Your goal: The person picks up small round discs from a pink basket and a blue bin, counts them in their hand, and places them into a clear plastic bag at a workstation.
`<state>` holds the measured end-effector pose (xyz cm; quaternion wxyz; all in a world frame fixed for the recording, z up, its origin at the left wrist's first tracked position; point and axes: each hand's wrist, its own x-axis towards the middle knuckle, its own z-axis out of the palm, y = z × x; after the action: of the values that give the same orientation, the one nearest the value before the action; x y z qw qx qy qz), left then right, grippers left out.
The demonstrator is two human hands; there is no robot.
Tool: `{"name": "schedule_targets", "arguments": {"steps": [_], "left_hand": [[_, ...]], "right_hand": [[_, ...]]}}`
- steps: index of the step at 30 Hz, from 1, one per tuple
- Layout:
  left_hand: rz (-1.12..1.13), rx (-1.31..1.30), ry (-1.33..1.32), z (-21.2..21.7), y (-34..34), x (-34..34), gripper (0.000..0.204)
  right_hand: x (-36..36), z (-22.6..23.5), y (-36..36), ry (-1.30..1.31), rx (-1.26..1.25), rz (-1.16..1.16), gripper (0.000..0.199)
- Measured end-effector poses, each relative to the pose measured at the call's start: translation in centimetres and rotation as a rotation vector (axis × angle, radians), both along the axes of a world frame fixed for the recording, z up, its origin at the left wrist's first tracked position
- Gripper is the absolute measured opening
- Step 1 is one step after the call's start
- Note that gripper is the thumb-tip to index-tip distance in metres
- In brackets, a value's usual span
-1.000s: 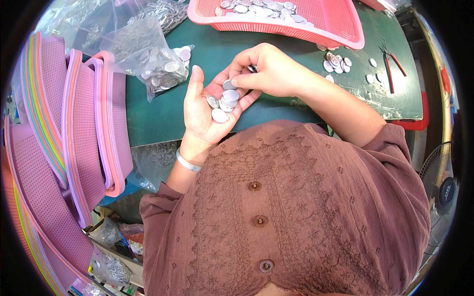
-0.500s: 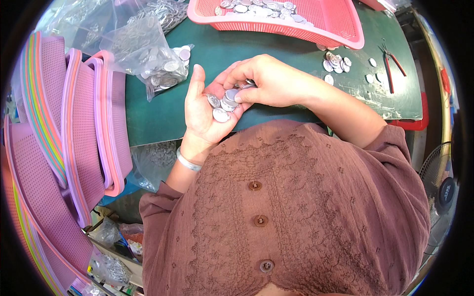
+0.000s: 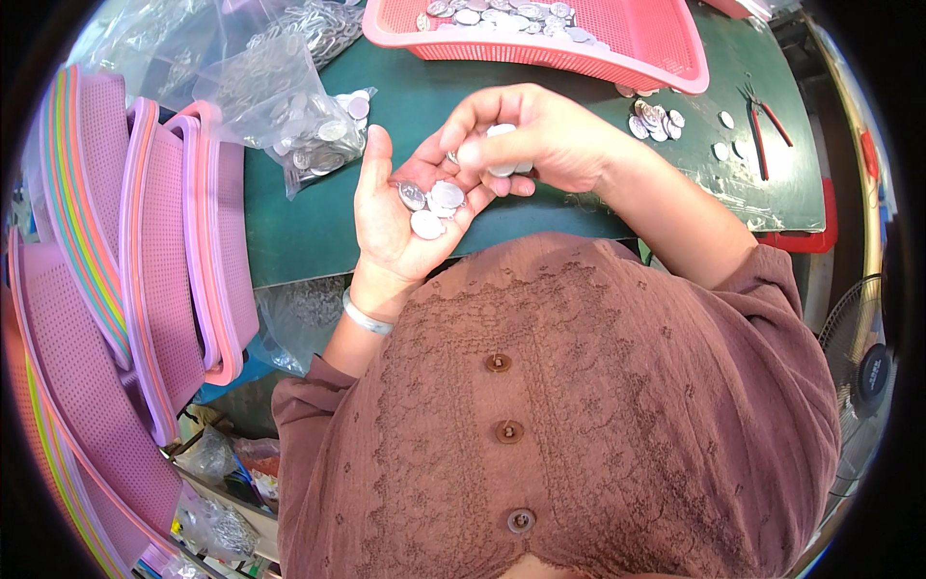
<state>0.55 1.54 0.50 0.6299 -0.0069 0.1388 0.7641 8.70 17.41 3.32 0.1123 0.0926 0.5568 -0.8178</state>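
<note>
My left hand [image 3: 388, 224] is palm up above the near part of the green table, fingers partly curled. A few round, flat silver discs [image 3: 426, 225] lie in its palm, some overlapping. Close over its fingers, my right hand [image 3: 564, 140] is closed around more silver discs [image 3: 502, 168], which show between the thumb and fingers. One small disc [image 3: 452, 157] shows at its fingertips. How many it holds is partly hidden.
The green table [image 3: 540, 92] bears a pink basket [image 3: 535, 53] of discs, a plastic bag [image 3: 318, 145] of discs, loose discs [image 3: 656, 122] and red-handled pliers [image 3: 762, 135]. Stacked purple and pink baskets [image 3: 169, 251] stand at left. A fan [image 3: 854, 333] is at right.
My right hand has lifted slightly up and away from the left palm, with discs now visible in its grip. Fewer discs lie in the left palm.
</note>
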Motion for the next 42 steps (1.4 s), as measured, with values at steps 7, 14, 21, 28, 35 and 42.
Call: {"name": "schedule_targets", "arguments": {"steps": [7, 14, 21, 28, 35, 42], "left_hand": [[-0.007, -0.042, -0.068, -1.3, -0.6, -0.6, 0.078], [0.030, -0.042, -0.085, -0.3, -0.2, -0.2, 0.074], [0.091, -0.183, -0.005, -0.7, -0.2, -0.7, 0.043], [0.008, -0.343, 0.144, -0.3, -0.3, -0.5, 0.020], [0.019, -0.425, 0.264, 0.1, -0.1, -0.3, 0.011], [0.028, -0.411, 0.251, 0.2, -0.2, -0.2, 0.009]], "right_hand": [[-0.1, 0.5, -1.8, 0.407, 0.835, 0.143, 0.029], [-0.3, -0.6, -1.1, 0.258, 0.618, 0.049, 0.014], [0.2, -0.1, -0.1, -0.101, 0.202, -0.185, 0.009], [0.5, -0.4, -0.1, -0.103, 0.167, -0.212, 0.010], [0.6, -0.2, -0.8, -0.111, 0.192, -0.230, 0.009], [0.8, -0.5, -0.8, -0.120, 0.147, -0.238, 0.009]]}}
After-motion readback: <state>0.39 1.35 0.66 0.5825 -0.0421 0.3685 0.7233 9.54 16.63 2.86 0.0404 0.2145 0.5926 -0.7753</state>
